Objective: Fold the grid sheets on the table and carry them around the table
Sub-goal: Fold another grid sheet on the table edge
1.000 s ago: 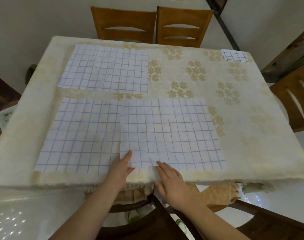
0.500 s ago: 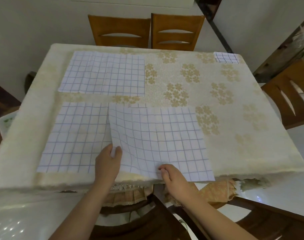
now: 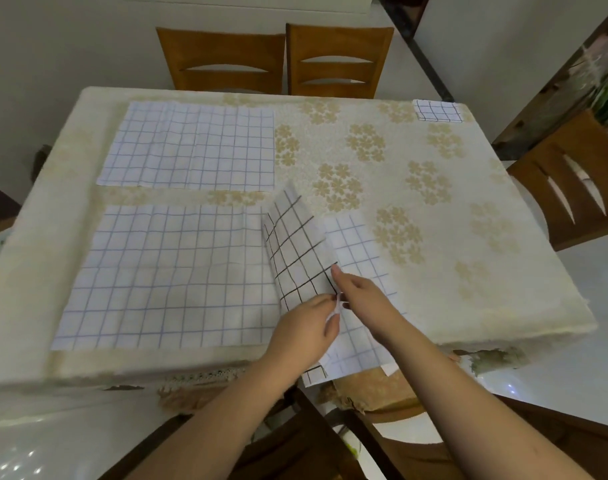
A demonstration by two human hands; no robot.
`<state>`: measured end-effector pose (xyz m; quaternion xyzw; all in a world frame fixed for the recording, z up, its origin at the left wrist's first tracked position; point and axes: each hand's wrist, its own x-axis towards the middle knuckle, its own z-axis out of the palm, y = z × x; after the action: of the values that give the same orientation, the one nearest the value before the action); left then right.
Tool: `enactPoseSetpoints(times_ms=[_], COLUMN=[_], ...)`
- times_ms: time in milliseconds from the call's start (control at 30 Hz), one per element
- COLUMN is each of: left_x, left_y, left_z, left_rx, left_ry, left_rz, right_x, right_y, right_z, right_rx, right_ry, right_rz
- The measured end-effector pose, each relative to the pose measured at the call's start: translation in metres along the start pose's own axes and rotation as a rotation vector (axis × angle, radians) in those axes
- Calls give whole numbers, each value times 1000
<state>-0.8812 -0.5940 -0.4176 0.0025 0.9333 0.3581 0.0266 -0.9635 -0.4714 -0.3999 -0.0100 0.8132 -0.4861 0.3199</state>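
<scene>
Near the table's front edge, a grid sheet (image 3: 351,251) is folded over on itself, its left half raised with dark lines showing and its lower edge hanging off the table. My left hand (image 3: 304,329) and my right hand (image 3: 363,299) both pinch this sheet where its edges meet. A second grid sheet (image 3: 164,278) lies flat at the front left. A third grid sheet (image 3: 191,147) lies flat at the back left. A small folded grid sheet (image 3: 437,110) rests at the far right corner.
The table (image 3: 451,216) wears a cream cloth with tan flowers. Two wooden chairs (image 3: 278,60) stand at the far side, another chair (image 3: 572,188) at the right, and a dark chair (image 3: 295,445) right below me. The floor is glossy white.
The front right sheet, flat a second ago, has been lifted by its left edge and swung over to the right. Both hands moved right and came together on it.
</scene>
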Motion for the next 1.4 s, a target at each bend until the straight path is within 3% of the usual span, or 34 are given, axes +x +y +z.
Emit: enactPoseSetpoints(times_ms=[267, 500, 933, 1200, 1400], left_x=[19, 13, 42, 69, 78], left_y=[36, 13, -40, -69, -67], left_z=[45, 57, 59, 58, 58], left_rx=[5, -60, -376, -507, -557], left_ry=[-57, -34, 223, 234, 154], left_rz=[-14, -229, -790, -988, -1012], right_x=[44, 81, 113, 122, 124], right_y=[24, 62, 100, 94, 93], right_z=[-71, -106, -105, -103, -105], right_rx=[-531, -468, -329, -332, -353], right_ry=[248, 233, 316, 294, 224], right_rz=[-76, 15, 203, 303, 329])
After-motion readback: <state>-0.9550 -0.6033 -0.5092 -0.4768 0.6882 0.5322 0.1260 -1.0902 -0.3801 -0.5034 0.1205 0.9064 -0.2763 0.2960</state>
